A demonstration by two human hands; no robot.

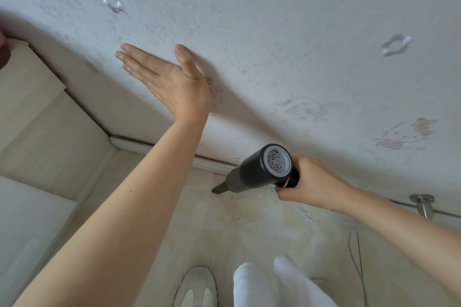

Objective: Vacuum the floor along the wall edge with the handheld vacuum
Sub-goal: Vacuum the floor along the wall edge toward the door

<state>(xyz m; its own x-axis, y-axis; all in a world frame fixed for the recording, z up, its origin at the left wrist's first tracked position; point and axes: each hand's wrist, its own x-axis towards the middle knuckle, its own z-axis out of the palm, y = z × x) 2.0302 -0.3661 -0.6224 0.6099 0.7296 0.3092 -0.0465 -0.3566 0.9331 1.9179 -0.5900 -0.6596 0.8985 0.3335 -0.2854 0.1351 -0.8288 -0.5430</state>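
My right hand [309,183] grips the handle of a dark handheld vacuum [259,169] with a round grey vent at its rear. Its narrow nozzle [219,188] points down-left and touches the floor [249,232] close to the white baseboard [159,151]. My left hand [169,80] is raised with straight fingers, flat against the pale wall [274,32]. Small specks of debris [308,214] lie on the floor by the wall, to the right of the nozzle.
A beige panel or cabinet side [50,132] closes the corner at left. A metal door stop [424,204] sticks out near the baseboard at right. A thin cord [356,257] trails on the floor. My shoe [197,286] and white trouser legs [274,284] are below.
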